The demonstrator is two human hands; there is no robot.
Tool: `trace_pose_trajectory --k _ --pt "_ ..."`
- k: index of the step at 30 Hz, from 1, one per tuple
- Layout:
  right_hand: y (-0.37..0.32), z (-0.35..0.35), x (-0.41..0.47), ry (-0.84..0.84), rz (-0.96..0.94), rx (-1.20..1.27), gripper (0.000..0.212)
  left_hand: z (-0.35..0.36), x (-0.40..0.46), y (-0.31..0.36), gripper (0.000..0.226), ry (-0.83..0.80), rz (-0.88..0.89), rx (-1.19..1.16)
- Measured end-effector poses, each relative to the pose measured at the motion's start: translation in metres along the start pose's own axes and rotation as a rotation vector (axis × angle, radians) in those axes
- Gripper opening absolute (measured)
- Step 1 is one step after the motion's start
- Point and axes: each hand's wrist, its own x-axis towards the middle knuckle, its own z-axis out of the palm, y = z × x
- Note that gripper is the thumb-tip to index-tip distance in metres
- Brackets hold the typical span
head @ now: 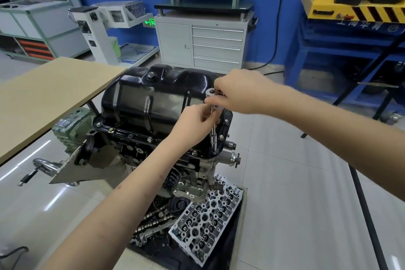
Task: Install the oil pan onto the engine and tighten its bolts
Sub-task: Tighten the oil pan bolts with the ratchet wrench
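Both forearms reach in from the lower edge and the right side and meet over the near right corner of the engine (140, 155), which sits upside down on its stand. The black oil pan (153, 103) rests on top of the engine, its flange lying along the block with bolts (150, 139) dotted round the rim. The right hand (238, 92) comes in from the right, fingers curled over the head of a ratchet wrench (212, 92). The left hand (192, 125) rises from below and pinches the slim extension bar (213, 123) just under that head. The bar stands nearly upright and its socket (213, 141) meets the flange at the corner; the bolt beneath it is hidden.

A tan surface (48, 98) lies to the left, beside the engine. A cylinder head (206, 223) and camshafts (153, 221) lie on the floor tray below. A grey drawer cabinet (201, 44) stands behind.
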Motion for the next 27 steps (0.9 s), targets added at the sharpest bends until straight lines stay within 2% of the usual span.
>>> trace_pose_trajectory --k 3,5,8,11,13,16,18,20,24,27 --pt "-0.009 0.004 -0.004 0.006 0.051 0.028 0.04 0.001 -0.001 0.0 0.043 -0.023 0.017 0.038" --pt "-0.006 0.002 -0.001 -0.018 -0.024 0.032 0.034 -0.001 -0.001 0.0 0.037 -0.046 -0.008 0.013" --pt "0.008 -0.007 0.001 -0.14 -0.171 0.185 0.023 -0.001 -0.001 -0.001 0.032 -0.063 -0.013 -0.009" --pt "0.017 -0.013 -0.003 -0.208 -0.22 0.286 0.024 0.001 0.0 0.001 0.031 -0.088 -0.01 0.012" --pt "0.017 -0.013 -0.004 -0.14 -0.178 0.215 0.025 0.003 0.001 0.001 0.033 -0.081 -0.017 0.013" --pt "0.007 -0.004 -0.006 -0.033 -0.024 0.072 0.039 0.004 0.0 0.0 0.037 -0.055 -0.01 0.008" --pt "-0.005 0.004 -0.008 0.012 0.079 0.061 0.044 0.004 -0.001 -0.001 0.038 -0.051 -0.011 0.004" --pt "-0.008 0.007 -0.006 0.022 0.094 0.063 0.044 0.004 -0.001 -0.001 0.035 -0.06 -0.022 0.0" --pt "0.01 -0.002 -0.001 -0.1 -0.112 0.201 0.023 0.0 -0.001 -0.005 0.03 -0.076 -0.065 -0.038" --pt "0.017 -0.009 -0.001 -0.213 -0.196 0.337 0.027 0.002 -0.001 -0.005 0.03 -0.104 -0.068 -0.047"
